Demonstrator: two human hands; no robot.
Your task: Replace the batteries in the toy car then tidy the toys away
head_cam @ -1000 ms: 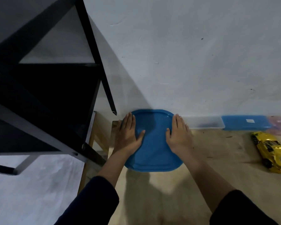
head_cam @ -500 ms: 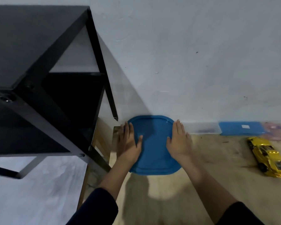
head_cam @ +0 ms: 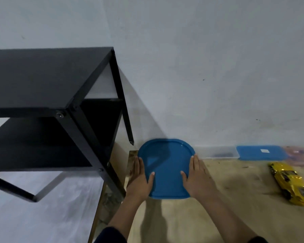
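A blue lidded container [head_cam: 167, 163] sits on the wooden table near the wall. My left hand [head_cam: 139, 179] grips its left side and my right hand [head_cam: 198, 176] grips its right side, thumbs resting on the lid. A yellow toy car [head_cam: 290, 183] lies on the table at the far right, apart from both hands.
A black metal shelf unit [head_cam: 60, 106] stands to the left, its leg close to the table's left edge [head_cam: 128, 165]. Against the wall lie a clear shallow tray [head_cam: 216, 151], a flat blue lid [head_cam: 261, 152] and a pinkish blurred item [head_cam: 298, 155].
My hands slid from the top of the lid to its two sides. The view tilted up, so more of the black shelf's top shows.
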